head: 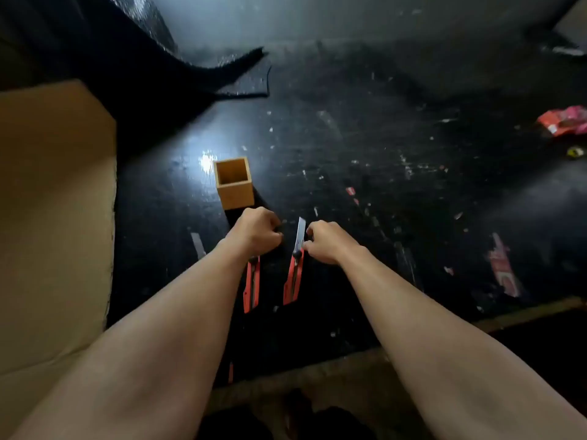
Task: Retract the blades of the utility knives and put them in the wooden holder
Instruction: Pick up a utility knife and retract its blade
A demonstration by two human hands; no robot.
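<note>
Left hand (256, 231): we curl it over left knife (252, 285), grip unclear | right hand (327, 242): we pinch right knife (293, 277), blade (300, 233) out | holder (234, 182): just beyond, upright on floor (381, 185).

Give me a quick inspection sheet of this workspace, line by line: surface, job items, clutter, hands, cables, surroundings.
Surface: black tabletop, scuffed, glare patch near the holder.
Job's things: wooden holder upright, nothing seen inside; right knife blade extended; left knife front end hidden under the hand.
Clutter: paper scraps, pink wrapper, red-white label.
Grippers: left hand curled over the left knife's front; right hand at the right knife's blade and slider.
Cables: nothing seen.
Surroundings: cardboard on the left, black mat behind.
</note>
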